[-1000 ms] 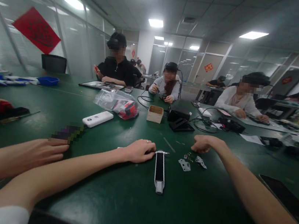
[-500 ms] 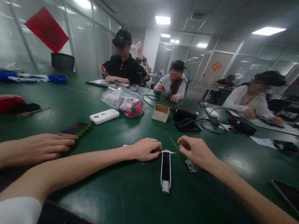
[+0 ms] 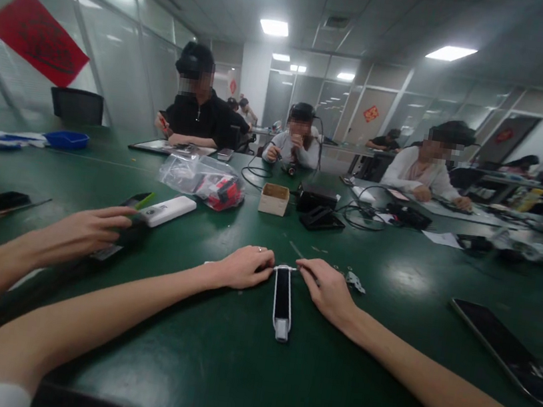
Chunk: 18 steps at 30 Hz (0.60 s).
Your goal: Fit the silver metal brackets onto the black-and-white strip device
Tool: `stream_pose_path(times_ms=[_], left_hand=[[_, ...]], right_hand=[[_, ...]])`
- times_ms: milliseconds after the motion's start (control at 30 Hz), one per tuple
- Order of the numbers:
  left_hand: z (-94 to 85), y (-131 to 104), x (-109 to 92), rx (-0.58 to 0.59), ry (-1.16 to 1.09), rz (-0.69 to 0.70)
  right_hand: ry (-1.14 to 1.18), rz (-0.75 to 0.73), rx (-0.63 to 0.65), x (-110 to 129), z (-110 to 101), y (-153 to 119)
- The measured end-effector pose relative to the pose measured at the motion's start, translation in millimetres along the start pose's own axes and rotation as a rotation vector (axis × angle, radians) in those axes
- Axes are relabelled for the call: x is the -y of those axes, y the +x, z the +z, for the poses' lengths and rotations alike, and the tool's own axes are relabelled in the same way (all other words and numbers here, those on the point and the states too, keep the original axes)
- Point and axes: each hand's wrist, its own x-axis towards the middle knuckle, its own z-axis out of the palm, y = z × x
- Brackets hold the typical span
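A narrow black device with a white frame (image 3: 282, 303) lies on the green table (image 3: 227, 372), with a thin crossbar at its far end. At the left end of that bar is my left hand (image 3: 248, 267), its fingers closed on the bar end. My right hand (image 3: 327, 289) is closed at the bar's other end, thumb and fingers pinched together. Small metal plates (image 3: 355, 282) lie just beyond my right hand. A thin clear strip (image 3: 296, 250) rests behind the bar.
Another person's hand (image 3: 82, 234) touches a phone at the left, beside a white power bank (image 3: 170, 211). Further back are a plastic bag (image 3: 199, 178), a small box (image 3: 273, 200) and black cables (image 3: 360, 217). A large phone (image 3: 504, 347) lies at the right.
My right hand has come in to the bar's right end from a spot apart from it. The neighbour's hand has lifted the phone's edge. The whole view has shifted rightward.
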Motion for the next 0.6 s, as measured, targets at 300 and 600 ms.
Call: stream_pose_path(times_ms=[300, 600], left_hand=[[-2.1, 0.3, 0.2, 0.007, -0.024, -0.015], [-2.1, 0.8, -0.4, 0.023, -0.018, -0.028]], right_hand=[[-0.024, 0.067, 0.05, 0.5, -0.2, 1.4], [-0.1, 0.072, 0.026, 7.2, -3.0, 3.8]])
